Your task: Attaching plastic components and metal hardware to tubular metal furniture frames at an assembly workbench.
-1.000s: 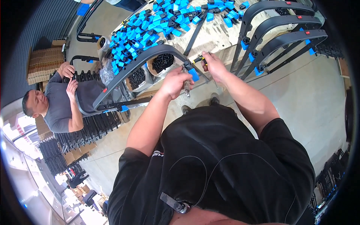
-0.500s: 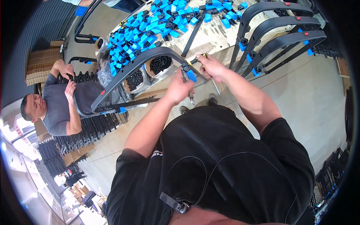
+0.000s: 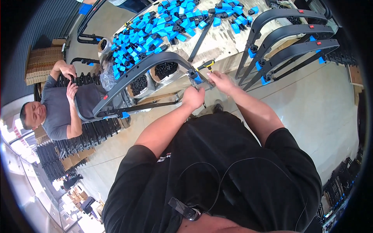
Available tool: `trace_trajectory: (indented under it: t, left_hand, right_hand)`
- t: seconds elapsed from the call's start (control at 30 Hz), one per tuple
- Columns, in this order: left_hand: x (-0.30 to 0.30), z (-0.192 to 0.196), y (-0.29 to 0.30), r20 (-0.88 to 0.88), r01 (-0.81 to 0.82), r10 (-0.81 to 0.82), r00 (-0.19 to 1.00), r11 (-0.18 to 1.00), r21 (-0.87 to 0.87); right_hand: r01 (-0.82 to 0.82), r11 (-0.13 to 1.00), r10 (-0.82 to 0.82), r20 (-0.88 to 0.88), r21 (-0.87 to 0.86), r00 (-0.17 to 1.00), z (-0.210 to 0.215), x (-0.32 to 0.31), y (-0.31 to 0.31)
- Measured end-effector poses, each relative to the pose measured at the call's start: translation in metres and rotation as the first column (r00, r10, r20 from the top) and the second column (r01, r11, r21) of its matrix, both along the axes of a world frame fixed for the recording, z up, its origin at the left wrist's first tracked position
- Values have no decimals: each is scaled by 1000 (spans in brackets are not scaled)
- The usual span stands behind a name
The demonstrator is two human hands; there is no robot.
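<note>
Brightly lit; glare whitens the lower left; lines bend toward black corners.

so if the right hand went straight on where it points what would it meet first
Past the yellow-and-black tool at its fingertips, the right hand would likely meet the blue piece at the end of the curved black frame, though depth is unclear.

Ribbed gray wall [image 3: 44, 29] stands upper L, w/ flat cardboard [image 3: 40, 66] stacked near it; a plywood-topped table [image 3: 225, 46] stretches across top ctr above pale, seamed flr [image 3: 311, 112]. Bright white light [image 3: 91, 224] washes out detail in lower-L bkgd.
</note>
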State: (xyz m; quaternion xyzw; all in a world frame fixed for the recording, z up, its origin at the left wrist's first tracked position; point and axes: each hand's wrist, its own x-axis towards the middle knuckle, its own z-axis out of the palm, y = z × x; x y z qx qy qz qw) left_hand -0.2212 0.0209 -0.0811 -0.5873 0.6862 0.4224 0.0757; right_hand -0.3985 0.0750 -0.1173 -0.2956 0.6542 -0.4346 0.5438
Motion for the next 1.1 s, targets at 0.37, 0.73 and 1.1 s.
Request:
trace_trajectory:
  t: [0.37, 0.73, 1.1]
  left_hand:
    - [-8, -32, 9, -40, -33, 24, 999, 966, -257]
    - [-4, -10, 11, -291, -202, 239, 926, 967, 153]
    - [87, 44, -31, -434, -478, 527, 731, 849, 225]
  right_hand:
    - [-12, 968, 85, -279, 252, 956, 37, 31, 47]
    - [17, 990, -1, -106, 143, 994, 68, 11, 47]
    - [440, 894, -441, 1, -82, 897, 18, 16, 23]
